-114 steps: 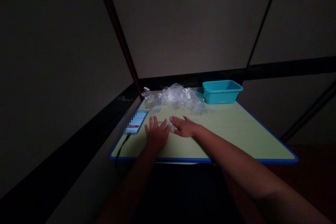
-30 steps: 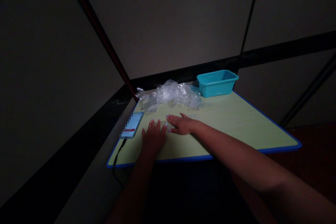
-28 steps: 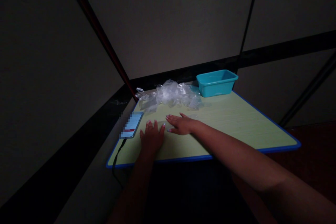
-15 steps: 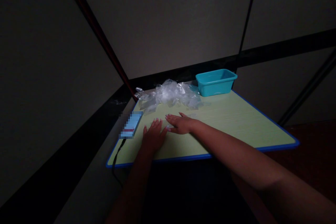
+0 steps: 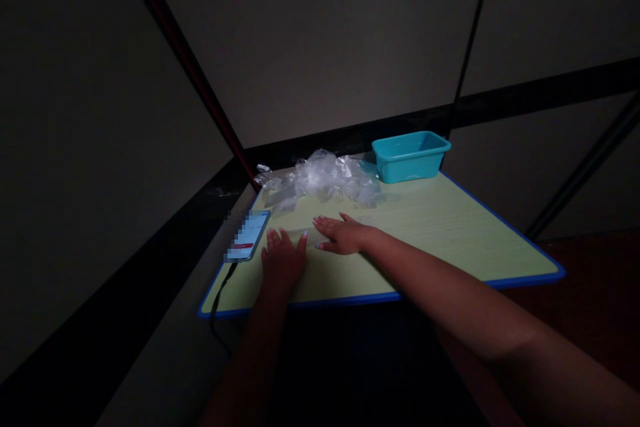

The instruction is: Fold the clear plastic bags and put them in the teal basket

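Under my hands a thin clear plastic bag [image 5: 312, 238] lies flat on the pale yellow-green table [image 5: 450, 233]; its outline is faint. My right hand [image 5: 341, 235] rests palm down on it, fingers stretched to the left. At the left end of the bag is my left hand [image 5: 284, 257], fingers spread and pointing away from me. Beyond both hands sits a crumpled heap of clear plastic bags [image 5: 325, 177]. Part of the flat bag is hidden beneath my right hand.
At the back right corner stands a turquoise plastic basket [image 5: 413, 165]. A phone [image 5: 253, 233] lies near the left edge, with a black cable [image 5: 216, 303] running off the front. Blue trim [image 5: 345, 300] borders the table, and walls rise behind and to the left.
My left hand has slid a little to the left, away from my right hand, and more of the flat bag shows between them. My right hand has stayed almost in place.
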`<state>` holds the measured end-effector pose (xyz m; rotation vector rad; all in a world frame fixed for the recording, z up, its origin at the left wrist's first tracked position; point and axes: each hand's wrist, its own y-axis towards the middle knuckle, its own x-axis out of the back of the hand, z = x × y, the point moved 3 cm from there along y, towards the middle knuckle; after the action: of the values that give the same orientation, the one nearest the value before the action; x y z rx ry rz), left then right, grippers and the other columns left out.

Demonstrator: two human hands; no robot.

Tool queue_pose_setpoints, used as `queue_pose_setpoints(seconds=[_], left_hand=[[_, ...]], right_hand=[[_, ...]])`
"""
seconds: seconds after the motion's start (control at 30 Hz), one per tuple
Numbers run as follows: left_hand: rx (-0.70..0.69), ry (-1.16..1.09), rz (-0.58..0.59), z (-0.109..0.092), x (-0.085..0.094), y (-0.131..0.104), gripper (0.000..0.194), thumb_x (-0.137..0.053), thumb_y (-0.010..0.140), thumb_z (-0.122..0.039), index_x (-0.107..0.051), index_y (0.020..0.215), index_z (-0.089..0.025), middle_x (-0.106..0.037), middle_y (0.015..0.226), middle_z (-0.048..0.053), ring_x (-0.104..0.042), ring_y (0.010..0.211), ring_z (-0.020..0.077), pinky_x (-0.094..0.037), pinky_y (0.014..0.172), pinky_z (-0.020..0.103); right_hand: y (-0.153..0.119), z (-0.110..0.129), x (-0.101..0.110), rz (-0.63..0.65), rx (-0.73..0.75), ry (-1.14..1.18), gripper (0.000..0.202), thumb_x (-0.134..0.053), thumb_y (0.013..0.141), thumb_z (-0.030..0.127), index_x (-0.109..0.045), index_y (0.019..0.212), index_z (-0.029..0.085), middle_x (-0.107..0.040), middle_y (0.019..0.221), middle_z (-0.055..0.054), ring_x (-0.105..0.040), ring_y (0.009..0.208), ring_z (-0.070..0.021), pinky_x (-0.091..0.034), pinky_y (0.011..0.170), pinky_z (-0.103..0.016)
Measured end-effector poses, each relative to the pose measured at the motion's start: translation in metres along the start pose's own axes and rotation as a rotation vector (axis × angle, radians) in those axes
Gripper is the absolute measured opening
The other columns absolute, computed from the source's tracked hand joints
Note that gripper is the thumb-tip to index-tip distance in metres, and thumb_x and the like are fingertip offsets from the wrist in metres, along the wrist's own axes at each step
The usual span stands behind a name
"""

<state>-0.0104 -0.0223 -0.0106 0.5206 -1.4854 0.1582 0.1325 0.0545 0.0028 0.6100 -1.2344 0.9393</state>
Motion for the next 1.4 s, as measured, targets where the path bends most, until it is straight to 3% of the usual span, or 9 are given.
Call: queue_pose_setpoints(seconds=[0.1, 0.23, 0.47, 0.77, 0.9, 1.0, 1.1, 1.23, 1.4], left_hand=[[-0.211, -0.021, -0.028, -0.008, 0.002, -0.001, 0.06, -0.027, 0.092, -0.048, -0.034, 0.139, -0.011, -0.025, 0.147, 0.018, -0.018, 0.137, 0.0276, -0.025, 0.105, 0.052], [-0.424, -0.068, 0.061, -0.016, 0.001, -0.004, 0.051, -0.022, 0.094, -0.041, -0.035, 0.138, -0.018, -0.029, 0.147, 0.007, -0.023, 0.137, 0.019, -0.02, 0.108, 0.051], [-0.233, -0.084, 0.108, -0.01, 0.0, -0.003, 0.053, -0.021, 0.093, -0.046, -0.035, 0.138, -0.022, -0.03, 0.147, 0.006, -0.024, 0.136, 0.0215, -0.019, 0.106, 0.057], [0.035, -0.004, 0.018, -0.002, 0.001, -0.001, 0.071, -0.024, 0.09, -0.054, -0.036, 0.136, -0.001, -0.028, 0.144, 0.026, -0.023, 0.135, 0.0327, -0.028, 0.102, 0.053], [-0.172, -0.027, -0.037, -0.011, 0.004, -0.002, 0.061, -0.029, 0.091, -0.049, -0.03, 0.141, -0.014, -0.022, 0.149, 0.016, -0.015, 0.138, 0.0297, -0.024, 0.104, 0.055], [-0.389, -0.064, 0.035, -0.017, 0.002, -0.002, 0.052, -0.027, 0.094, -0.04, -0.032, 0.14, -0.018, -0.028, 0.148, 0.009, -0.021, 0.137, 0.0214, -0.022, 0.108, 0.048], [-0.422, -0.077, 0.092, -0.017, -0.001, -0.001, 0.048, -0.023, 0.095, -0.038, -0.037, 0.137, -0.019, -0.033, 0.146, 0.007, -0.026, 0.135, 0.0186, -0.022, 0.108, 0.048], [-0.266, -0.069, 0.083, -0.012, -0.002, 0.0, 0.054, -0.019, 0.094, -0.044, -0.038, 0.136, -0.015, -0.032, 0.145, 0.01, -0.026, 0.135, 0.0203, -0.022, 0.107, 0.051], [-0.013, -0.041, 0.052, -0.005, 0.0, 0.0, 0.069, -0.022, 0.091, -0.053, -0.037, 0.135, -0.003, -0.03, 0.143, 0.023, -0.025, 0.135, 0.0291, -0.026, 0.104, 0.052]], right_hand=[[0.0, 0.0, 0.0, -0.001, -0.001, -0.003, 0.069, -0.034, 0.089, 0.051, -0.015, 0.146, 0.018, -0.011, 0.151, -0.008, -0.011, 0.138, -0.0236, -0.007, 0.109, -0.053], [-0.001, 0.001, 0.002, -0.017, 0.002, 0.004, 0.068, -0.031, 0.089, 0.052, -0.016, 0.146, 0.017, -0.013, 0.15, -0.009, -0.013, 0.138, -0.0233, -0.008, 0.109, -0.053], [-0.002, 0.0, 0.0, -0.011, 0.005, 0.0, 0.069, -0.03, 0.089, 0.054, -0.015, 0.146, 0.018, -0.012, 0.15, -0.008, -0.012, 0.138, -0.0234, -0.008, 0.109, -0.054], [0.0, -0.001, -0.001, -0.012, 0.008, 0.004, 0.071, -0.031, 0.088, 0.055, -0.014, 0.146, 0.017, -0.012, 0.151, -0.008, -0.012, 0.138, -0.0241, -0.007, 0.109, -0.055], [-0.001, 0.0, 0.001, -0.018, 0.01, 0.018, 0.07, -0.032, 0.088, 0.054, -0.015, 0.146, 0.019, -0.013, 0.15, -0.008, -0.012, 0.138, -0.0254, -0.008, 0.109, -0.055], [-0.001, 0.001, 0.001, -0.017, 0.007, 0.015, 0.069, -0.03, 0.089, 0.054, -0.016, 0.146, 0.019, -0.014, 0.15, -0.008, -0.013, 0.138, -0.0251, -0.008, 0.109, -0.055], [-0.001, 0.001, 0.0, -0.018, 0.003, 0.01, 0.068, -0.03, 0.089, 0.054, -0.016, 0.146, 0.02, -0.014, 0.15, -0.008, -0.014, 0.138, -0.0248, -0.009, 0.109, -0.054], [-0.002, 0.001, 0.001, -0.025, 0.01, 0.019, 0.07, -0.032, 0.088, 0.054, -0.016, 0.146, 0.017, -0.016, 0.15, -0.009, -0.013, 0.138, -0.0257, -0.01, 0.108, -0.056], [-0.003, 0.001, 0.002, -0.015, 0.014, 0.02, 0.072, -0.032, 0.088, 0.054, -0.014, 0.146, 0.015, -0.014, 0.15, -0.009, -0.012, 0.138, -0.0259, -0.008, 0.108, -0.057]])
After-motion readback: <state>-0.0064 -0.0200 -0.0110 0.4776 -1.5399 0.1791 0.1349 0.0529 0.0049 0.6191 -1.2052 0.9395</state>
